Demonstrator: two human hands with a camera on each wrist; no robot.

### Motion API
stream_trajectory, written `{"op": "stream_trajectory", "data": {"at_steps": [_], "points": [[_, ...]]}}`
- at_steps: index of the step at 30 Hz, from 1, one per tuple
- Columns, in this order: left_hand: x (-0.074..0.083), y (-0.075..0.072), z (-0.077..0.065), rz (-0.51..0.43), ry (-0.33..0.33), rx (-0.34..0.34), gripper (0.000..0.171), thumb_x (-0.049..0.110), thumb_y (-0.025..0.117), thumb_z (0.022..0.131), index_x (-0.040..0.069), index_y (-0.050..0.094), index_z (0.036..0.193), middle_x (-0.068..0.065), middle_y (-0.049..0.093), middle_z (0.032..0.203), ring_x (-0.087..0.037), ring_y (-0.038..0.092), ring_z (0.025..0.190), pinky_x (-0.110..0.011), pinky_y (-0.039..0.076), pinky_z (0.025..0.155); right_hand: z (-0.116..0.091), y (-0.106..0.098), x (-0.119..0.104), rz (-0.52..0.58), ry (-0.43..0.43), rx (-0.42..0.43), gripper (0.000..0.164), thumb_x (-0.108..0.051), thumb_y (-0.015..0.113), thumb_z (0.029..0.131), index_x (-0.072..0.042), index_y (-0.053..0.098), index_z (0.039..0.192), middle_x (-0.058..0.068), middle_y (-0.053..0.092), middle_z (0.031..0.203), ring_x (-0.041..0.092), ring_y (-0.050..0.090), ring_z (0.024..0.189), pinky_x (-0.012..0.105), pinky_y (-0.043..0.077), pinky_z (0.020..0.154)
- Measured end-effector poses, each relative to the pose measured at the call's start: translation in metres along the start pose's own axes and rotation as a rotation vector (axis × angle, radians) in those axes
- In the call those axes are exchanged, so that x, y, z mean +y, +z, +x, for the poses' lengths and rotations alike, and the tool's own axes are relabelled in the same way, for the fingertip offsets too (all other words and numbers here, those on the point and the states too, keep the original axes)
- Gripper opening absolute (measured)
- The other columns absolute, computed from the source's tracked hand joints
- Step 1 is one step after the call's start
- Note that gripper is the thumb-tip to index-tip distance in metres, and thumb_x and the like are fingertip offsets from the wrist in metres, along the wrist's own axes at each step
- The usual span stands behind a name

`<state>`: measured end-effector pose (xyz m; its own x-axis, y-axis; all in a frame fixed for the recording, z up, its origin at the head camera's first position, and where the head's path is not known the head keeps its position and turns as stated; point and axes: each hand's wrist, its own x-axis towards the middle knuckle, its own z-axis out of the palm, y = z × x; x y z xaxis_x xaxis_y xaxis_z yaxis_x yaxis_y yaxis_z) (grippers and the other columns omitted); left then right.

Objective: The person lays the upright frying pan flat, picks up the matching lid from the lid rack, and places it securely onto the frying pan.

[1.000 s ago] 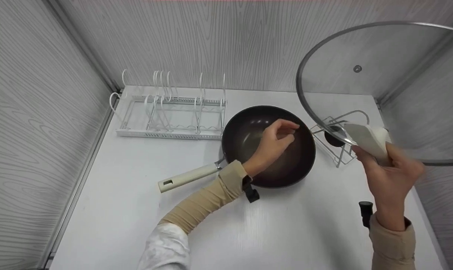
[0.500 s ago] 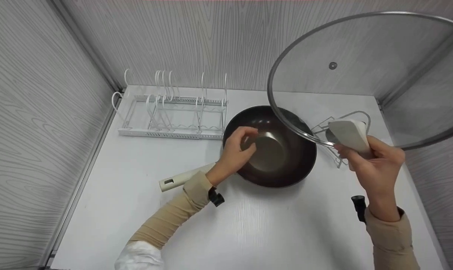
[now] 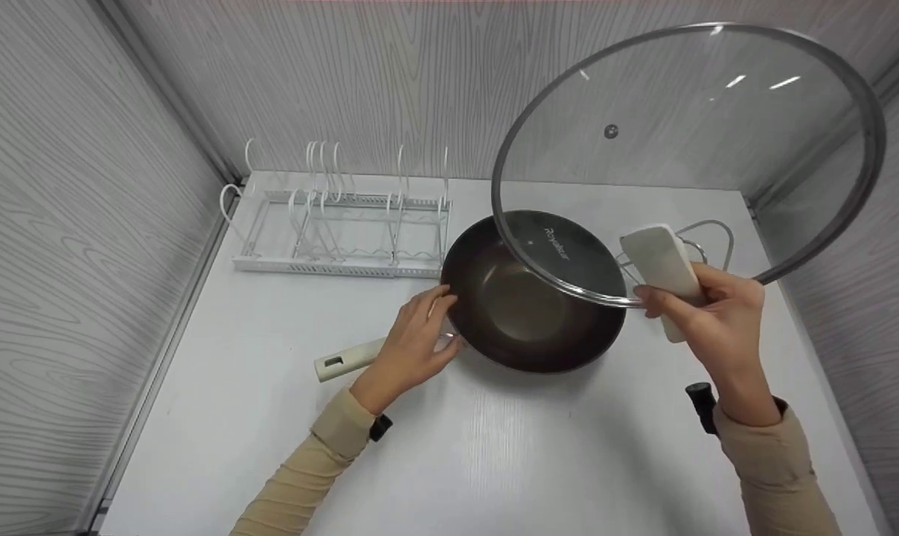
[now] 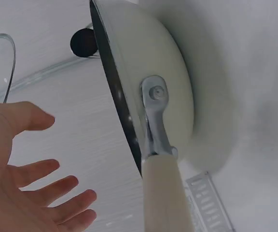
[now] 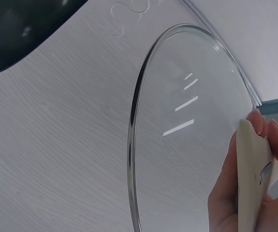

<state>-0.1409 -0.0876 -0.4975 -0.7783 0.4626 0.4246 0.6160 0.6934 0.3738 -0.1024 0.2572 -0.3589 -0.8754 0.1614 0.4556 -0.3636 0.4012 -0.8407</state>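
Observation:
My right hand (image 3: 725, 313) grips the cream handle (image 3: 661, 260) of a large clear glass lid (image 3: 688, 112) with a metal rim. Tilted up, the lid hangs in the air above the right part of a dark wok (image 3: 539, 327). In the right wrist view, fingers and thumb hold the lid handle (image 5: 247, 183) from both sides. My left hand (image 3: 412, 342) hovers over the wok's cream handle (image 3: 345, 359), fingertips near the rim. In the left wrist view, the left hand (image 4: 13, 164) has spread fingers, apart from the wok handle (image 4: 163, 193).
A white wire dish rack (image 3: 338, 266) with upright loops stands on the white table (image 3: 494, 461) at back left. Behind the lid, at right, is a small wire stand (image 3: 731, 249). Grey wood-grain walls (image 3: 345, 82) enclose the back and sides.
My left hand has moved left and toward me, from above the wok's inside to its handle side, and its fingers have straightened. My right hand has carried the lid left.

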Motion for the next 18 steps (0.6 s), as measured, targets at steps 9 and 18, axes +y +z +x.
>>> {"op": "stream_trajectory", "data": {"at_steps": [9, 18], "points": [[-0.024, -0.003, -0.043, 0.241, -0.014, -0.043, 0.059, 0.024, 0.079, 0.084, -0.005, 0.053, 0.128, -0.022, 0.053, 0.13, -0.041, 0.051, 0.12, -0.051, 0.044, 0.102, 0.003, 0.006, -0.001, -0.016, 0.104, -0.129, 0.016, 0.001, 0.085, 0.073, 0.003, 0.074, 0.085, 0.008, 0.068, 0.064, 0.02, 0.066, 0.056, 0.025, 0.055, 0.062], [-0.042, -0.002, -0.059, 0.325, 0.016, 0.057, 0.039, 0.02, 0.081, 0.083, -0.002, 0.064, 0.11, -0.015, 0.066, 0.103, -0.03, 0.064, 0.092, -0.041, 0.056, 0.078, -0.002, 0.017, 0.009, 0.088, 0.255, -0.249, 0.026, -0.005, 0.083, 0.078, 0.008, 0.071, 0.097, 0.013, 0.069, 0.07, 0.024, 0.068, 0.059, 0.037, 0.06, 0.06]]}}
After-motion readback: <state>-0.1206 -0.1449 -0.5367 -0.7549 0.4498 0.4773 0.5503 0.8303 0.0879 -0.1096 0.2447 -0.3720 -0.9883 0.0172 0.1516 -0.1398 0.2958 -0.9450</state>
